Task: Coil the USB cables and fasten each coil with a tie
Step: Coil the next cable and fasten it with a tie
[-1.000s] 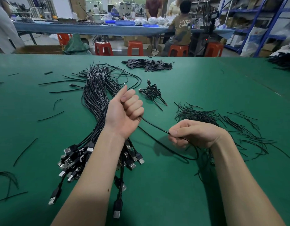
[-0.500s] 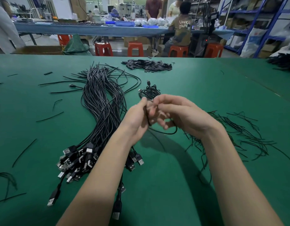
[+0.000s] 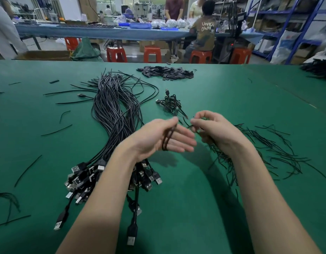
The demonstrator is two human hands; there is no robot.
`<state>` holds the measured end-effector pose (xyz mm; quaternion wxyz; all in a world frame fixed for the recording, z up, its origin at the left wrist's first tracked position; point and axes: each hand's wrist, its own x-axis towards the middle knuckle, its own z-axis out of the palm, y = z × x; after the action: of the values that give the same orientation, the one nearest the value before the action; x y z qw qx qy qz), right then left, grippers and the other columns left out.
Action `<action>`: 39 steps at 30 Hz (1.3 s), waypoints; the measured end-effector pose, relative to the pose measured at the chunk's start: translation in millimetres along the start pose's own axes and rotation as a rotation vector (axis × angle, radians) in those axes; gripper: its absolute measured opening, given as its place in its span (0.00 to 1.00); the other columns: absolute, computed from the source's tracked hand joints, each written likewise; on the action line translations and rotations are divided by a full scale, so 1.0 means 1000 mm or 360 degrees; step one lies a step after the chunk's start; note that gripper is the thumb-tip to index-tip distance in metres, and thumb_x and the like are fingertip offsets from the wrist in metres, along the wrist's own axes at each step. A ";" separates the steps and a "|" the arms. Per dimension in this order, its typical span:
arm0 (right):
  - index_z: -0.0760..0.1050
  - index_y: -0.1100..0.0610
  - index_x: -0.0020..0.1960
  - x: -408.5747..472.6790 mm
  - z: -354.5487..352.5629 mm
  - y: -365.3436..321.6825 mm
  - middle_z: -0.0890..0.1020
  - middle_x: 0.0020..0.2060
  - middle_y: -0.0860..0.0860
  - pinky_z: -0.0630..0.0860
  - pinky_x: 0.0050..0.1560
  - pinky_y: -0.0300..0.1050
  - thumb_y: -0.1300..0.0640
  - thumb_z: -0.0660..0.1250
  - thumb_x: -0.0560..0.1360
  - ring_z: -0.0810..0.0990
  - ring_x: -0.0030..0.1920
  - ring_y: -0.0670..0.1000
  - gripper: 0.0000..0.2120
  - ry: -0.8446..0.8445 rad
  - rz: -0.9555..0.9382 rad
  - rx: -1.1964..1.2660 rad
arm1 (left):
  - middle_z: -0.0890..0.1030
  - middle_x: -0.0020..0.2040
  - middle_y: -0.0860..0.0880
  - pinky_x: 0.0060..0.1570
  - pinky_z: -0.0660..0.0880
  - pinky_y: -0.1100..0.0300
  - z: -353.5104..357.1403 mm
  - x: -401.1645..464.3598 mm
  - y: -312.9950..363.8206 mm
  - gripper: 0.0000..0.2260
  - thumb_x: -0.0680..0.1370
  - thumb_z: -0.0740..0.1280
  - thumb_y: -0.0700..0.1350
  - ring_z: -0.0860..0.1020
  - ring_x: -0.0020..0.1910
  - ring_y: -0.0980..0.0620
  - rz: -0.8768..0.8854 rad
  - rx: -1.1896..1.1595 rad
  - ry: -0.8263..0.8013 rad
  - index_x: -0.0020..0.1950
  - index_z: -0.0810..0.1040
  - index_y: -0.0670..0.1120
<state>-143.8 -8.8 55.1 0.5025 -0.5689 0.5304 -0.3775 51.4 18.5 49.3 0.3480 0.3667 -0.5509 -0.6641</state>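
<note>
One black USB cable hangs in loops across the palm of my left hand, caught between the thumb and the straight fingers. My right hand pinches the free stretch of the same cable just to the right, fingers curled. Both hands hover above the green table. A thick bundle of uncoiled USB cables lies to the left, its plugs fanned out under my left forearm. A tied coil lies just beyond my hands. Thin black ties are scattered under and right of my right hand.
A heap of small flat black pieces sits at the far middle of the table. Loose ties lie strewn on the left side. More black cables pile at the far right edge. People work at a blue table behind.
The hands, joined at the cable half a second ago, have drawn slightly apart. The cable, stretched out a second ago, now hangs in loops in my left hand, whose fingers have straightened.
</note>
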 end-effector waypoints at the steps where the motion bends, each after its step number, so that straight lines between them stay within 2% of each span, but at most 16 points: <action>1: 0.73 0.52 0.47 0.000 0.005 -0.006 0.81 0.33 0.48 0.66 0.28 0.37 0.58 0.67 0.81 0.67 0.28 0.45 0.05 0.0032 -0.0080 0.0009 | 0.86 0.50 0.37 0.45 0.83 0.58 0.005 0.005 -0.003 0.25 0.87 0.51 0.51 0.86 0.48 0.43 -0.0066 0.0140 0.0080 0.52 0.84 0.38; 4: 0.73 0.51 0.49 -0.005 0.024 -0.020 0.81 0.32 0.43 0.70 0.32 0.36 0.59 0.64 0.82 0.73 0.27 0.42 0.05 -0.0015 -0.0332 -0.0260 | 0.85 0.49 0.35 0.54 0.81 0.50 0.014 0.021 -0.013 0.22 0.87 0.53 0.49 0.84 0.48 0.42 0.0053 0.0185 0.0543 0.49 0.83 0.39; 6: 0.73 0.54 0.50 -0.009 0.032 -0.023 0.78 0.29 0.42 0.75 0.34 0.37 0.62 0.62 0.82 0.75 0.29 0.42 0.05 -0.0242 -0.0356 -0.0213 | 0.85 0.48 0.36 0.51 0.81 0.50 0.012 0.025 -0.012 0.22 0.87 0.52 0.48 0.84 0.46 0.42 0.0238 -0.0097 0.0754 0.51 0.82 0.38; 8: 0.71 0.56 0.53 -0.014 0.031 -0.019 0.78 0.34 0.47 0.81 0.46 0.47 0.66 0.62 0.82 0.76 0.34 0.47 0.06 -0.0631 -0.0228 -0.0013 | 0.85 0.50 0.38 0.44 0.82 0.55 0.005 0.024 -0.007 0.23 0.87 0.50 0.49 0.85 0.47 0.46 0.0353 -0.0550 0.0716 0.59 0.78 0.34; 10: 0.69 0.57 0.53 -0.019 0.023 -0.010 0.77 0.37 0.53 0.78 0.55 0.55 0.68 0.60 0.82 0.77 0.38 0.52 0.07 -0.0996 -0.0043 0.0167 | 0.84 0.55 0.37 0.48 0.82 0.57 -0.002 0.019 -0.002 0.25 0.87 0.47 0.49 0.84 0.53 0.44 0.0438 -0.0948 0.0537 0.63 0.75 0.33; 12: 0.68 0.57 0.51 -0.019 0.015 0.002 0.77 0.37 0.56 0.77 0.54 0.54 0.68 0.59 0.83 0.78 0.39 0.55 0.07 -0.1140 0.0161 0.0171 | 0.84 0.55 0.36 0.46 0.82 0.59 -0.006 0.013 0.002 0.25 0.87 0.48 0.49 0.85 0.53 0.43 0.0466 -0.1138 0.0376 0.59 0.78 0.33; 15: 0.70 0.57 0.49 -0.012 0.010 0.018 0.77 0.32 0.55 0.78 0.42 0.47 0.61 0.65 0.83 0.76 0.33 0.54 0.04 -0.1000 0.0380 -0.0095 | 0.86 0.51 0.42 0.33 0.79 0.67 -0.005 0.007 0.003 0.25 0.87 0.51 0.49 0.85 0.41 0.51 0.0388 -0.0918 0.0275 0.51 0.86 0.39; 18: 0.77 0.54 0.48 -0.002 0.008 0.019 0.80 0.31 0.49 0.77 0.38 0.43 0.39 0.75 0.72 0.77 0.31 0.50 0.19 -0.0570 0.0320 -0.0802 | 0.87 0.45 0.46 0.24 0.69 0.70 -0.003 0.002 0.000 0.25 0.86 0.53 0.50 0.79 0.28 0.58 0.0266 -0.0437 0.0167 0.45 0.88 0.46; 20: 0.81 0.49 0.46 0.001 0.003 0.018 0.82 0.36 0.46 0.76 0.41 0.43 0.31 0.76 0.63 0.80 0.37 0.48 0.24 -0.0198 0.0119 -0.1185 | 0.87 0.45 0.44 0.22 0.68 0.70 -0.003 0.001 -0.001 0.25 0.86 0.53 0.50 0.79 0.26 0.56 0.0140 -0.0077 0.0048 0.44 0.87 0.45; 23: 0.78 0.48 0.46 0.005 0.003 0.016 0.76 0.31 0.46 0.66 0.35 0.43 0.45 0.74 0.73 0.71 0.33 0.49 0.09 -0.0023 -0.0168 -0.0838 | 0.86 0.47 0.41 0.26 0.73 0.67 0.000 0.005 -0.005 0.25 0.87 0.51 0.50 0.83 0.31 0.51 -0.0111 0.0490 -0.0023 0.49 0.85 0.41; 25: 0.76 0.49 0.48 0.005 0.008 0.008 0.77 0.30 0.45 0.66 0.33 0.43 0.56 0.68 0.79 0.68 0.31 0.49 0.02 0.0040 -0.0259 -0.0477 | 0.86 0.48 0.40 0.32 0.78 0.65 0.006 0.013 -0.012 0.24 0.87 0.50 0.49 0.86 0.36 0.47 -0.0158 0.0595 0.0166 0.53 0.82 0.36; 27: 0.75 0.52 0.48 0.000 0.015 -0.003 0.80 0.33 0.45 0.70 0.35 0.41 0.64 0.62 0.81 0.71 0.31 0.47 0.08 -0.0043 -0.0304 -0.0288 | 0.86 0.46 0.39 0.37 0.81 0.62 0.011 0.021 -0.018 0.22 0.87 0.51 0.48 0.86 0.38 0.46 -0.0070 0.0377 0.0507 0.53 0.80 0.35; 30: 0.76 0.57 0.47 -0.009 0.024 -0.010 0.81 0.38 0.49 0.77 0.38 0.40 0.69 0.60 0.82 0.77 0.34 0.46 0.10 -0.0460 -0.0295 -0.0166 | 0.85 0.39 0.44 0.43 0.80 0.56 0.008 0.030 -0.023 0.21 0.86 0.53 0.49 0.84 0.34 0.51 0.0138 0.0057 0.0891 0.51 0.82 0.39; 34: 0.77 0.60 0.46 -0.011 0.025 -0.007 0.81 0.40 0.51 0.82 0.43 0.44 0.68 0.62 0.82 0.78 0.36 0.49 0.09 -0.0727 -0.0186 -0.0179 | 0.86 0.41 0.46 0.41 0.76 0.59 0.007 0.028 -0.019 0.22 0.87 0.50 0.50 0.83 0.40 0.50 0.0273 -0.0399 0.0832 0.51 0.79 0.41; 36: 0.79 0.63 0.46 -0.013 0.022 -0.005 0.82 0.37 0.51 0.82 0.44 0.43 0.71 0.62 0.81 0.79 0.37 0.49 0.10 -0.0822 -0.0108 -0.0292 | 0.77 0.29 0.51 0.39 0.77 0.60 0.010 0.026 -0.014 0.18 0.87 0.51 0.49 0.80 0.37 0.49 0.0322 -0.0710 0.0829 0.46 0.75 0.42; 39: 0.81 0.62 0.47 -0.015 0.018 0.000 0.84 0.42 0.58 0.81 0.54 0.46 0.71 0.62 0.79 0.81 0.43 0.53 0.10 -0.0859 -0.0017 -0.0457 | 0.62 0.24 0.56 0.29 0.70 0.64 0.010 0.024 -0.008 0.16 0.87 0.51 0.48 0.68 0.29 0.54 0.0370 -0.0956 0.0737 0.42 0.68 0.47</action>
<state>-128.8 9.2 53.0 0.5377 -0.7165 0.4228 -0.1366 30.5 4.2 39.9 0.6275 0.3239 -0.2768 -0.6516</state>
